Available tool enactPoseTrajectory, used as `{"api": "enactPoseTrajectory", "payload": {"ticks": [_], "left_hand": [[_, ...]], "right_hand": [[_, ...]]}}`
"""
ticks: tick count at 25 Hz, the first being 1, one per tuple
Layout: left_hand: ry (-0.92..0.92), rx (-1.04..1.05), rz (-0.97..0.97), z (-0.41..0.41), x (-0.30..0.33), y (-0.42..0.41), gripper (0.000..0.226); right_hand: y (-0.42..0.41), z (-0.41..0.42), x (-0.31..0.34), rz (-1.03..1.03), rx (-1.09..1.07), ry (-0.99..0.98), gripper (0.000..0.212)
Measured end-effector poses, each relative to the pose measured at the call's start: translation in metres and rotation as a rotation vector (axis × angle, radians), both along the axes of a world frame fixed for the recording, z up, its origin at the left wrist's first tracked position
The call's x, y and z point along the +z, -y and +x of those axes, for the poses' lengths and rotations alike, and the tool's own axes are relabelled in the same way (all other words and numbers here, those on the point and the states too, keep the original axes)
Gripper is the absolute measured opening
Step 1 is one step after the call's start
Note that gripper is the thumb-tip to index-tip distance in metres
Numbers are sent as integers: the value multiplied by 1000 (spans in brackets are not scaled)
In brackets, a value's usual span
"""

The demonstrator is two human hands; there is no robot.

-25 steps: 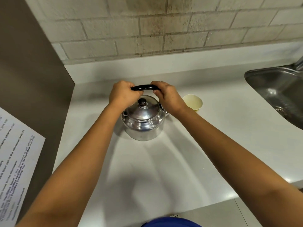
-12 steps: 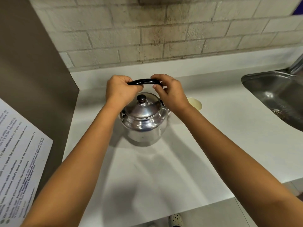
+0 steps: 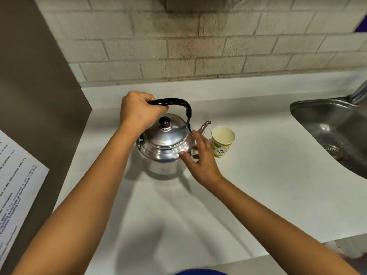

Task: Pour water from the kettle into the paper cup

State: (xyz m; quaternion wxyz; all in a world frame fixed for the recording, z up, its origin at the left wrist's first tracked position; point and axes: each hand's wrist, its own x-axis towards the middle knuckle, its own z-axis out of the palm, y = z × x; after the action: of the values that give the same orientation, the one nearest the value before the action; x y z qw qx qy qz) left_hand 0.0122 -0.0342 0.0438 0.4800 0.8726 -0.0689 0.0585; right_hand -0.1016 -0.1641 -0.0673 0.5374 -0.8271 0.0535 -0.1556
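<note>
A shiny metal kettle (image 3: 165, 143) with a black knob and black arched handle stands on the white counter (image 3: 258, 175), spout pointing right. My left hand (image 3: 139, 110) is closed around the left end of the handle. My right hand (image 3: 198, 157) is off the handle, fingers spread, at the kettle's right side with the thumb touching its body. A paper cup (image 3: 222, 140) with green print stands upright and empty just right of the spout, close to my right hand's fingers.
A steel sink (image 3: 333, 132) is sunk into the counter at the right, with a tap base at its far corner. A brown panel (image 3: 39, 96) bearing a printed paper sheet (image 3: 15, 185) walls the left side. Brick tiles back the counter.
My right hand let go of the kettle handle and dropped to the kettle's right side, fingers spread. The left hand kept its grip. The cup and spout are now uncovered.
</note>
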Motion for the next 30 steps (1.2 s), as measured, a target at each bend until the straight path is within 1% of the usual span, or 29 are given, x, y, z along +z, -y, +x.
{"api": "enactPoseTrajectory", "payload": {"ticks": [3, 6, 13, 17, 21, 27, 30], "left_hand": [[29, 1, 70, -3, 5, 9, 31], [51, -11, 112, -6, 13, 18, 26], [58, -43, 250, -13, 28, 45, 24], [99, -59, 345, -14, 35, 58, 25], [142, -87, 428, -15, 37, 68, 17], [183, -112, 528, -16, 42, 82, 20], [215, -124, 584, -16, 44, 88, 6]], "right_hand": [[3, 1, -7, 47, 90, 7, 74], [7, 3, -12, 116, 119, 8, 79], [15, 3, -16, 262, 120, 44, 71], [15, 5, -18, 341, 105, 52, 70], [15, 6, -20, 404, 96, 51, 71], [16, 9, -22, 488, 102, 66, 71], [15, 10, -23, 524, 107, 81, 69]]}}
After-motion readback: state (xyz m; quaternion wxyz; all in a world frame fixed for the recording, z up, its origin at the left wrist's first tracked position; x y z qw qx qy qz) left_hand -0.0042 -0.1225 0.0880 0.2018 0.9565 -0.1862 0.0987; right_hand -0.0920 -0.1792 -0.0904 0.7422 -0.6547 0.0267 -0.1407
